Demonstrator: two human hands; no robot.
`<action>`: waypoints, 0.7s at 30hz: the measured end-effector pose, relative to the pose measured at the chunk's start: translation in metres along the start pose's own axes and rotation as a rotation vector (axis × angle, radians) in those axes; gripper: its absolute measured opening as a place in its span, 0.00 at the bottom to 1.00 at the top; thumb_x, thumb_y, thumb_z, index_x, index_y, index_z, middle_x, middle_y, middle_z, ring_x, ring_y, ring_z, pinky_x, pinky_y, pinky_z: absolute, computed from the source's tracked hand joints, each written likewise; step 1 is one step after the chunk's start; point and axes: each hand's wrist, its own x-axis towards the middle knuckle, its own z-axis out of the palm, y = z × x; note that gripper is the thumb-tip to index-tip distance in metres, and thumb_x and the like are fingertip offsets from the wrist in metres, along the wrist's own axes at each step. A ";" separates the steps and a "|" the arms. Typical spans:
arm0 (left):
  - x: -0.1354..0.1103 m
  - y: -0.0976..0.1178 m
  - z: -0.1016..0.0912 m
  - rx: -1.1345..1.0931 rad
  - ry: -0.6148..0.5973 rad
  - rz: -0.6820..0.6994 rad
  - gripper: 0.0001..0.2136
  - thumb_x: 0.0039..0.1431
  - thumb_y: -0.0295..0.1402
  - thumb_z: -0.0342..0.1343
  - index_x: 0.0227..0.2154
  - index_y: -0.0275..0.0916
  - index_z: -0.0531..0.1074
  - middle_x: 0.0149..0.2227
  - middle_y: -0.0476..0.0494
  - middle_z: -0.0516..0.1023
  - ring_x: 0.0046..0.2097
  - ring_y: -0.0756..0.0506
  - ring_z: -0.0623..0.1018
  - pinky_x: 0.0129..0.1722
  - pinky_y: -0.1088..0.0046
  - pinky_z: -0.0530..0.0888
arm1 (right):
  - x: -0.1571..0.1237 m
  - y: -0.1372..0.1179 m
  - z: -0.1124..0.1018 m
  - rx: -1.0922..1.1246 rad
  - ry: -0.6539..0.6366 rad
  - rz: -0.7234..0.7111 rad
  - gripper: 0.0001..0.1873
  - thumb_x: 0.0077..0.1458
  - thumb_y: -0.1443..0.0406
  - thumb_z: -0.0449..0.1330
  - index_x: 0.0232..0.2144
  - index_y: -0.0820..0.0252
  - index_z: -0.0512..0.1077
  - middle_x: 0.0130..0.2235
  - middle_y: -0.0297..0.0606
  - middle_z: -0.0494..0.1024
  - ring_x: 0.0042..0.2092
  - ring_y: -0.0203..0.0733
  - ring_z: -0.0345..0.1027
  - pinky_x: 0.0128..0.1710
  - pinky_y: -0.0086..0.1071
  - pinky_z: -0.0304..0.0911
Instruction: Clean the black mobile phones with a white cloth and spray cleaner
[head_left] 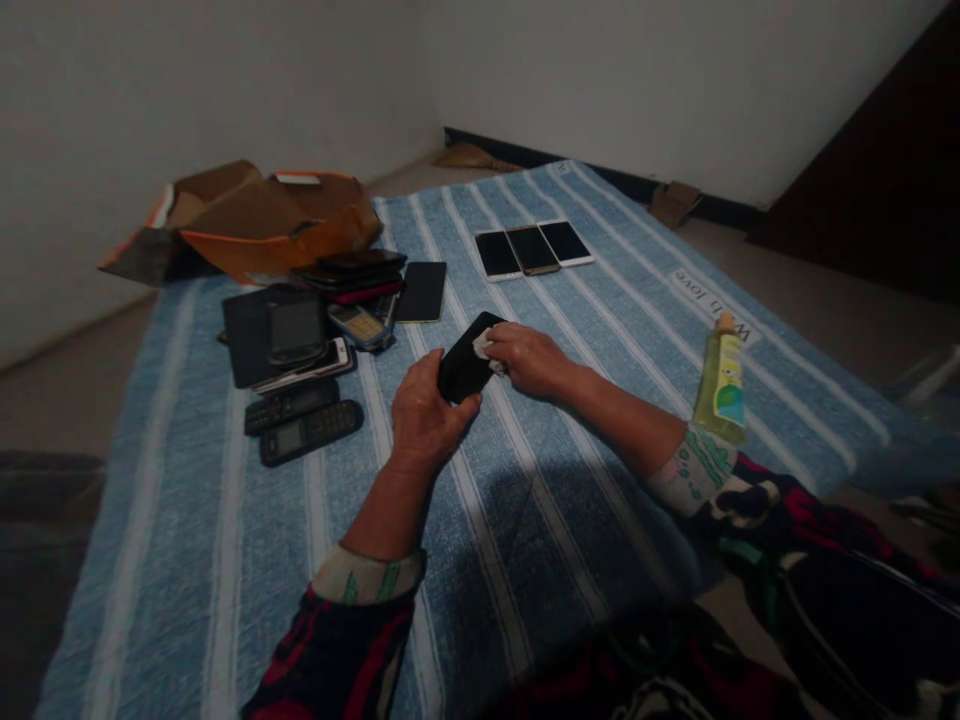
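My left hand [425,412] is closed around the lower end of a black phone [463,366], holding it tilted above a blue striped cloth [525,520]. My right hand [526,357] pinches a small white wad [482,345] and presses it against the phone's upper face. Three phones [533,248] lie side by side, screens up, farther back on the cloth.
A pile of several old phones and a dark tablet [322,320] lies at the left. Behind the pile sits an orange-brown paper bag [255,222]. A yellow-green bottle [721,382] stands by my right forearm. Bare floor and white walls surround the cloth.
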 end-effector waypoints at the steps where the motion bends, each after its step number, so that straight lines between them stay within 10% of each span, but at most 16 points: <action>1: 0.000 0.000 0.000 0.005 0.001 -0.002 0.31 0.47 0.38 0.60 0.55 0.35 0.63 0.51 0.34 0.74 0.53 0.34 0.74 0.53 0.55 0.72 | -0.001 0.004 -0.001 -0.017 0.026 0.026 0.15 0.57 0.75 0.51 0.40 0.61 0.75 0.44 0.44 0.75 0.50 0.47 0.65 0.50 0.40 0.61; 10: -0.002 -0.004 -0.001 0.019 0.036 -0.039 0.30 0.47 0.41 0.61 0.54 0.36 0.66 0.51 0.34 0.76 0.50 0.35 0.77 0.50 0.56 0.75 | -0.009 -0.017 -0.002 0.068 0.034 -0.189 0.13 0.56 0.75 0.53 0.38 0.61 0.75 0.44 0.44 0.76 0.50 0.46 0.66 0.51 0.38 0.63; 21: -0.001 -0.009 -0.012 -0.105 0.056 -0.046 0.18 0.57 0.46 0.55 0.43 0.38 0.71 0.41 0.39 0.81 0.42 0.41 0.81 0.45 0.64 0.76 | -0.003 -0.007 0.005 0.011 0.328 -0.070 0.17 0.59 0.74 0.52 0.45 0.59 0.74 0.49 0.46 0.75 0.57 0.50 0.62 0.57 0.48 0.59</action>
